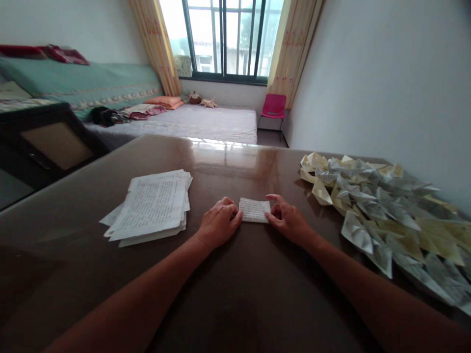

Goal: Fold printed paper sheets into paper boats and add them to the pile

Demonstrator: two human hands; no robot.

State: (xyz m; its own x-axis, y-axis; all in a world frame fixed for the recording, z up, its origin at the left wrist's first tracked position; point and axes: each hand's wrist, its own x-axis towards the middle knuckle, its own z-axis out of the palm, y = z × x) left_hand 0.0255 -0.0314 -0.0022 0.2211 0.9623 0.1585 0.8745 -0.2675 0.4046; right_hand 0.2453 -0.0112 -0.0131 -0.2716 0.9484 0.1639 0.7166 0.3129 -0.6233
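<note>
A small rectangle of folded printed paper [254,210] lies on the brown tabletop between my two hands. At its left edge is my left hand [220,221], fingers curled and thumb against the paper's lower left corner. My right hand [289,219] has its thumb on the right edge, with the index finger stretched out above and the other fingers curled in. Both hands hold the paper by its sides, low over the table. Parts of the curled fingers are hidden from view.
A stack of printed sheets [150,206] lies to the left on the glossy brown table [235,294]. Many folded paper boats [371,201] crowd the right side. Beyond the table are a bed [221,120], a pink chair [273,106] and a dark cabinet [47,147].
</note>
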